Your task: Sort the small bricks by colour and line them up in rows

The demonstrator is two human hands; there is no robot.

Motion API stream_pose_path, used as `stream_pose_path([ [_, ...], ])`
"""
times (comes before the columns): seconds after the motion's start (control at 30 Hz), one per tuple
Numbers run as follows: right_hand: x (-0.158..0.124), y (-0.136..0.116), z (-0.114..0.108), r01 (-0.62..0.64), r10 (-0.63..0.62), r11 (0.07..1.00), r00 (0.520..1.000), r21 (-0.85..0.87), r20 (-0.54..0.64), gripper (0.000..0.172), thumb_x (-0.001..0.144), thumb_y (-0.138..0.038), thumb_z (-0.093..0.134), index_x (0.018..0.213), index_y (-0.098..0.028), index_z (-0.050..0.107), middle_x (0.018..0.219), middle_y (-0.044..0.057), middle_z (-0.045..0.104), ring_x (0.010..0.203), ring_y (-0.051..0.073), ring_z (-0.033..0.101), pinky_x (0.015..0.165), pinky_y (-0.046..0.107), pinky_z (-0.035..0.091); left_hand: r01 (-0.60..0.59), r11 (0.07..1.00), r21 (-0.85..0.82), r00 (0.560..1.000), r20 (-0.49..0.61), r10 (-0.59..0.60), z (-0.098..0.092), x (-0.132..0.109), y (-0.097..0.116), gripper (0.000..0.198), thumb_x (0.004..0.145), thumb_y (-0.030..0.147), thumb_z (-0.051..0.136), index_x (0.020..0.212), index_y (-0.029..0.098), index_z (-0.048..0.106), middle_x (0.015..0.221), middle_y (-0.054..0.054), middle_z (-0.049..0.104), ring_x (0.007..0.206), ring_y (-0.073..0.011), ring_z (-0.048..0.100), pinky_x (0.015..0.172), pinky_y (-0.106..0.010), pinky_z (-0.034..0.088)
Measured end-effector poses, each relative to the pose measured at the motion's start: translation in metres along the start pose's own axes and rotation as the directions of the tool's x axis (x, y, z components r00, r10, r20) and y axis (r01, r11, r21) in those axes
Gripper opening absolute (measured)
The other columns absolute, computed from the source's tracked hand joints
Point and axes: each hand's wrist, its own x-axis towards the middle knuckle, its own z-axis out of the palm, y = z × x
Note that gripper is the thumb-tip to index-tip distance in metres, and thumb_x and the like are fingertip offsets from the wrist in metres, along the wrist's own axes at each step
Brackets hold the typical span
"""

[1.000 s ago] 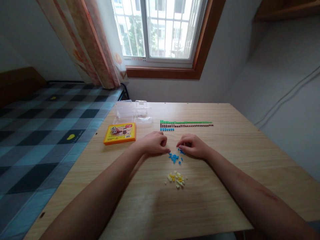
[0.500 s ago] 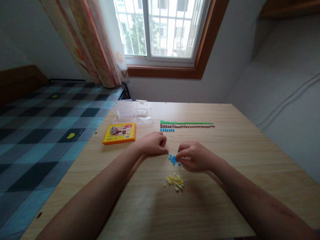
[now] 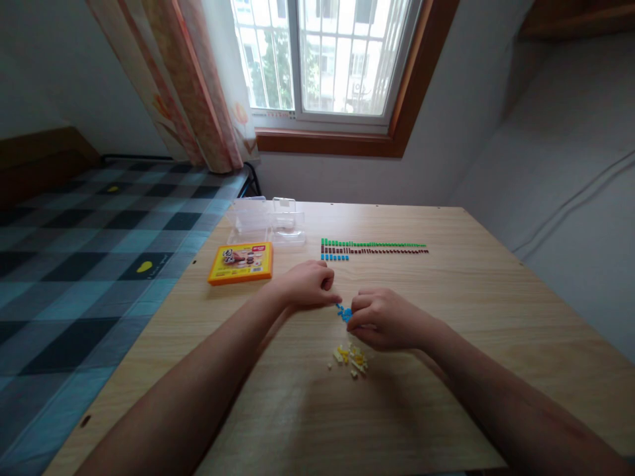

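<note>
Small blue toy bricks (image 3: 344, 314) lie in a loose heap on the table between my hands. My left hand (image 3: 312, 284) rests at the heap's upper left, fingers curled, one fingertip reaching a blue piece at the edge. Whether anything is inside that curl is hidden. Over the heap's right side, my right hand (image 3: 380, 317) is closed, its thumb and finger pinching down at the blue bricks and covering part of them. Farther back are a short row of blue bricks (image 3: 335, 258), a long brown row (image 3: 367, 250) and a long green row (image 3: 367, 244).
A pile of yellow and cream bricks (image 3: 352, 359) lies nearer me. Left of my left hand sits an orange-yellow box (image 3: 241, 263), with clear plastic containers (image 3: 268, 221) behind it. A checked bed (image 3: 114, 264) adjoins the wooden table (image 3: 446, 277) on the left.
My right hand has dropped slightly lower and closer over the blue heap, covering a loose blue piece that showed beside it. The whole view has shifted a little.
</note>
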Motion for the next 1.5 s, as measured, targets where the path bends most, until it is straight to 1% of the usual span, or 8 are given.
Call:
stream_pose_path([
  [0.37, 0.004, -0.005, 0.004, 0.003, -0.003, 1.0, 1.0, -0.027, 0.012, 0.019, 0.094, -0.018, 0.055, 0.086, -0.024, 0.071, 0.085, 0.002, 0.066, 0.077, 0.016, 0.057, 0.072, 0.03, 0.041, 0.024, 1.0, -0.003, 1.0, -0.011, -0.024, 0.0, 0.0, 0.002, 0.037, 0.08, 0.057, 0.064, 0.072, 0.021, 0.058, 0.084, -0.005, 0.061, 0.079, -0.0197, 0.054, 0.068, -0.031, 0.041],
  [0.5, 0.0, 0.007, -0.005, -0.08, 0.084, 0.996, 0.991, 0.036, -0.108, 0.017, 0.096, -0.021, 0.055, 0.094, -0.023, 0.071, 0.085, 0.003, 0.066, 0.077, 0.016, 0.057, 0.072, 0.029, 0.043, 0.025, 1.0, -0.002, 1.0, -0.001, -0.025, -0.001, 0.001, 0.001, 0.037, 0.081, 0.057, 0.063, 0.073, 0.021, 0.058, 0.086, -0.005, 0.062, 0.078, -0.0196, 0.054, 0.067, -0.03, 0.04],
  [0.63, -0.011, 0.037, -0.013, -0.22, 0.222, 0.975, 0.916, 0.044, -0.335, 0.01, 0.089, -0.019, 0.06, 0.087, -0.02, 0.07, 0.091, 0.007, 0.068, 0.088, 0.02, 0.061, 0.082, 0.033, 0.047, 0.032, 0.999, -0.013, 0.999, 0.011, -0.032, -0.003, 0.001, 0.002, 0.038, 0.081, 0.057, 0.063, 0.071, 0.021, 0.056, 0.084, -0.004, 0.061, 0.077, -0.0191, 0.053, 0.066, -0.03, 0.039],
  [0.77, -0.018, 0.06, -0.007, -0.44, 0.441, 0.893, 0.815, 0.094, -0.375, 0.009, 0.084, -0.016, 0.062, 0.085, -0.02, 0.07, 0.08, 0.003, 0.071, 0.07, 0.017, 0.061, 0.069, 0.029, 0.047, 0.041, 0.999, -0.016, 0.999, 0.022, -0.041, -0.004, 0.001, 0.003, 0.038, 0.082, 0.056, 0.063, 0.069, 0.021, 0.054, 0.083, -0.005, 0.061, 0.075, -0.0188, 0.053, 0.064, -0.03, 0.038],
  [0.83, -0.019, 0.066, -0.002, -0.491, 0.497, 0.864, 0.788, 0.116, -0.364, 0.01, 0.084, -0.017, 0.062, 0.086, -0.019, 0.072, 0.077, 0.002, 0.072, 0.064, 0.015, 0.06, 0.065, 0.028, 0.046, 0.053, 0.998, -0.02, 0.998, 0.027, -0.052, -0.005, 0.001, 0.003, 0.038, 0.082, 0.055, 0.063, 0.069, 0.021, 0.054, 0.083, -0.005, 0.062, 0.075, -0.0186, 0.053, 0.064, -0.03, 0.038],
  [1.07, -0.018, 0.084, 0.01, -0.477, 0.497, 0.865, 0.777, 0.152, -0.387, 0.018, 0.085, -0.016, 0.065, 0.097, -0.019, 0.078, 0.089, 0.005, 0.076, 0.075, 0.018, 0.067, 0.074, 0.031, 0.051, 0.055, 0.998, -0.023, 0.998, 0.018, -0.055, -0.003, 0.002, 0.002, 0.038, 0.082, 0.056, 0.062, 0.07, 0.021, 0.054, 0.083, -0.005, 0.061, 0.074, -0.0185, 0.053, 0.064, -0.03, 0.037],
  [1.23, -0.018, 0.09, 0.012, -0.429, 0.424, 0.901, 0.83, 0.071, -0.362, 0.015, 0.089, -0.015, 0.065, 0.091, -0.02, 0.079, 0.095, 0.007, 0.076, 0.09, 0.022, 0.067, 0.087, 0.036, 0.051, 0.056, 0.998, -0.022, 0.998, 0.004, -0.055, -0.002, 0.002, 0.0, 0.038, 0.082, 0.056, 0.062, 0.069, 0.021, 0.054, 0.083, -0.005, 0.061, 0.073, -0.0187, 0.052, 0.063, -0.03, 0.036],
  [1.5, -0.016, 0.086, 0.012, -0.385, 0.366, 0.923, 0.872, 0.006, -0.325, 0.018, 0.092, -0.015, 0.062, 0.092, -0.02, 0.08, 0.093, 0.007, 0.073, 0.09, 0.022, 0.064, 0.085, 0.034, 0.05, 0.061, 0.998, -0.028, 0.998, -0.005, -0.062, -0.003, 0.001, 0.002, 0.036, 0.081, 0.054, 0.063, 0.069, 0.02, 0.055, 0.082, -0.004, 0.061, 0.071, -0.0177, 0.052, 0.062, -0.029, 0.036],
])
